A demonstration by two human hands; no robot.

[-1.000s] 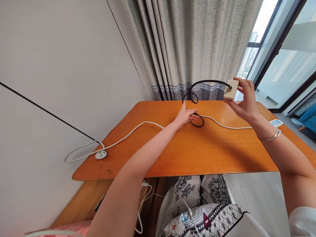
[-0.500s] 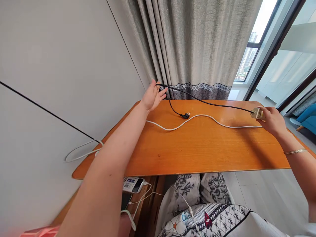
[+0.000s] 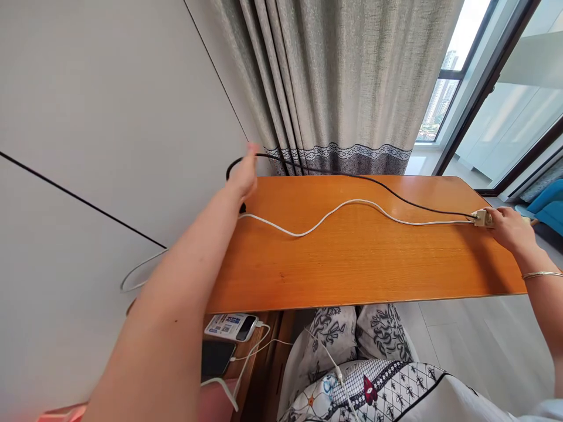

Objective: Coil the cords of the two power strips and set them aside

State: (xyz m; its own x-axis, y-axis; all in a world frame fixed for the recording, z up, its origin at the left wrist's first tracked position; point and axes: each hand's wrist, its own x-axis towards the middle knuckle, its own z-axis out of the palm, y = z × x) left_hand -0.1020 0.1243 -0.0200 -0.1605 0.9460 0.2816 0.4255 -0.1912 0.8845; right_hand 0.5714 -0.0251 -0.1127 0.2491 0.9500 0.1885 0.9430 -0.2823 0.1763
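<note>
My left hand (image 3: 244, 176), slightly blurred, is at the far left of the wooden table (image 3: 352, 264), closed on a black power cord (image 3: 382, 183). The cord bends in a loop beside this hand and runs across above the table to a beige power strip (image 3: 482, 218). A small black part (image 3: 243, 208), probably the plug, shows just below the left hand, mostly hidden by the arm. My right hand (image 3: 512, 228) grips the power strip at the table's right end. Between the hands, a white cable (image 3: 299, 235) lies in a wavy line on the tabletop.
A grey wall (image 3: 109, 105) borders the left side, and a long curtain (image 3: 360, 76) hangs behind the table. Below the near edge, a white phone (image 3: 231, 327) and a dark phone (image 3: 217, 358) lie with charging cables. A blue seat (image 3: 548, 196) stands far right.
My left hand has moved left and closed, drawing the cord and its plug leftward off the middle of the tabletop. My right hand has moved right and lower with the power strip.
</note>
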